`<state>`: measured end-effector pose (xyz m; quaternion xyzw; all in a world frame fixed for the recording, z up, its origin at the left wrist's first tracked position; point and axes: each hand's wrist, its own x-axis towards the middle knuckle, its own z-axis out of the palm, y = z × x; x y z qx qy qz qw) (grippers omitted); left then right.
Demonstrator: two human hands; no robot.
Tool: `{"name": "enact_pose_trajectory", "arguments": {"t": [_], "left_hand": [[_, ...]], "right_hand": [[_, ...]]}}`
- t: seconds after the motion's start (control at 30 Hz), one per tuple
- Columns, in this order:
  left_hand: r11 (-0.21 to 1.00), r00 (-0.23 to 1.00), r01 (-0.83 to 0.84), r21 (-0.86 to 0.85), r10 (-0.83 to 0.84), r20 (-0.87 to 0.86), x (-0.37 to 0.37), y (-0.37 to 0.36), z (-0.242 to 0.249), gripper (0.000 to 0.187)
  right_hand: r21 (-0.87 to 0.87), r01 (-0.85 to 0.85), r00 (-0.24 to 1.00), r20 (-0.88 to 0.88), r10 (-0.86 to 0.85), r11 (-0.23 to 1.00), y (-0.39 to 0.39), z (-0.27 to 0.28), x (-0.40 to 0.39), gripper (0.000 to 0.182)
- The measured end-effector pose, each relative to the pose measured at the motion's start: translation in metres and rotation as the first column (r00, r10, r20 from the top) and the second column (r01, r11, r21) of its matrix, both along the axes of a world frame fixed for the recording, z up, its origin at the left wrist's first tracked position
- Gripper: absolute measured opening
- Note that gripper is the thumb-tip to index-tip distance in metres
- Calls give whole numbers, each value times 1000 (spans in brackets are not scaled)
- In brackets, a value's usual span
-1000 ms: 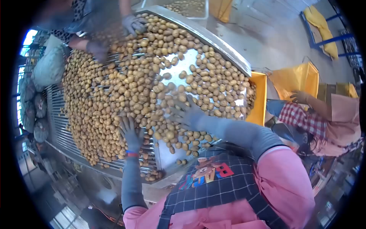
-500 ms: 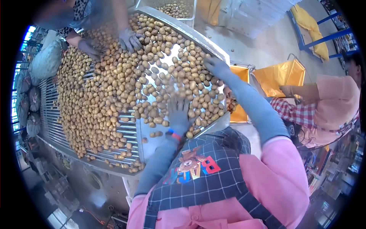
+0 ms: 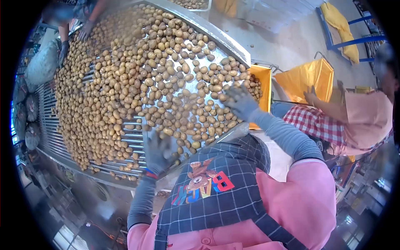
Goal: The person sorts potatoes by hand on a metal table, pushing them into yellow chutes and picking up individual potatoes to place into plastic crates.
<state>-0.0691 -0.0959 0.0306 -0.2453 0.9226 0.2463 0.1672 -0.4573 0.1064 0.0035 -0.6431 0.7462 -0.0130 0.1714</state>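
A broad layer of small potatoes (image 3: 104,96) covers a sloping metal sorting table (image 3: 225,37), part bare sheet and part metal bars. My left hand (image 3: 160,151), in a grey glove, is at the near side by the end of the bars, its fingers apart beside a few potatoes. Over the potatoes near the narrow outlet is my right hand (image 3: 243,102), also gloved, with fingers spread and nothing gripped. Just past the outlet, potatoes lie in a yellow-lined container (image 3: 262,85).
Another person's gloved hands (image 3: 86,30) touch potatoes at the far left. To the right, a co-worker (image 3: 333,114) stands beside an open yellow bag (image 3: 306,81) on a frame. Full sacks (image 3: 43,68) line the left side. A crate of potatoes (image 3: 189,3) is at the top.
My left hand has moved left and toward me, off the middle of the potatoes. My right hand has come nearer from the far rim. Potatoes have spread toward the outlet; the opposite person's hands moved back left.
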Motion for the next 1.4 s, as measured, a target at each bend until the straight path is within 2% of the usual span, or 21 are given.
{"name": "enact_pose_trajectory", "arguments": {"t": [0.03, 0.1, 0.23, 0.3, 0.33, 0.43, 0.5, 0.57, 0.6, 0.7, 0.77, 0.83, 0.9, 1.03, 1.1, 1.13, 1.17, 1.23, 1.3, 1.33, 1.4], "left_hand": [[1000, 1000, -10, 7, 10, -3, -1, 17, -20, 110], [973, 966, 122, -196, -162, -201, 2, 52, -74, 91], [996, 940, -17, -84, -13, -341, -96, 50, -56, 78], [988, 907, 80, -130, -126, -402, -143, 37, -49, 68], [986, 902, 89, -138, -138, -409, -158, 24, -45, 68], [951, 804, 83, 298, 113, -583, -164, -33, -46, 37], [889, 766, -132, 438, 372, -524, -135, -85, -11, 24], [891, 506, -446, 84, 328, -797, -102, -139, -36, 25], [814, 551, -578, 53, 437, -711, -92, -154, -25, 35], [686, 850, -489, -538, 239, -469, -28, -160, -72, 67], [764, 844, -471, -441, 243, -479, -16, -119, -76, 77], [716, 899, -433, -547, 300, -319, -5, -69, -98, 75], [745, 887, -462, -481, 375, -270, -13, -22, -79, 74], [823, 862, -497, -274, 432, -266, -17, 39, -90, 72], [809, 850, -525, -264, 488, -198, -17, 47, -68, 57], [793, 745, -609, -24, 562, -358, -9, 51, -66, 47], [748, 595, -624, 227, 643, -481, -2, 55, -65, 38], [657, 474, -691, 301, 726, -498, 9, 63, -45, 37], [452, 224, -768, 453, 853, -472, 22, 80, -27, 33], [334, 74, -709, 621, 911, -405, 29, 87, -28, 35], [350, 131, -760, 547, 908, -398, 56, 97, -63, 36]], "right_hand": [[3, -17, 993, -120, 17, 1000, -1, 1, -18, 29], [62, 150, 985, 74, -155, 987, -20, 0, -51, 25], [-124, 566, 759, 465, -456, 815, -114, -5, -78, 29], [-309, 538, 816, 424, -393, 784, -179, -24, -63, 36], [-171, 486, 850, 322, -418, 857, -208, -28, -47, 46], [-122, 353, 925, 196, -326, 928, -233, -23, 55, 60], [-129, 6, 997, -80, -17, 992, -198, -23, 107, 55], [-223, -209, 970, 79, 231, 952, -158, -35, 135, 49], [-205, -291, 945, 87, 314, 934, -132, -27, 137, 47], [-180, -468, 863, 120, 492, 865, -64, -18, 102, 42], [-229, -420, 842, 263, 471, 878, -40, -11, 69, 32], [388, -282, 884, 460, 80, 878, -75, 32, 43, 24], [245, 140, 898, 376, -227, 959, -106, 49, 23, 24], [153, 259, 962, 45, -269, 954, -177, -19, 16, 28], [218, 234, 964, 74, -255, 947, -201, -12, 13, 31], [301, 209, 965, 92, -247, 930, -206, -7, 16, 34], [223, 280, 931, 174, -320, 934, -205, -2, 18, 37], [-58, 339, 868, 404, -288, 939, -199, 36, 20, 43], [-603, 295, 804, 576, 149, 741, -184, 123, 29, 45], [-834, 207, 816, 436, 380, 512, -180, 187, 29, 48], [-992, 123, 780, 78, 621, -29, -210, 236, -8, 30]]}}
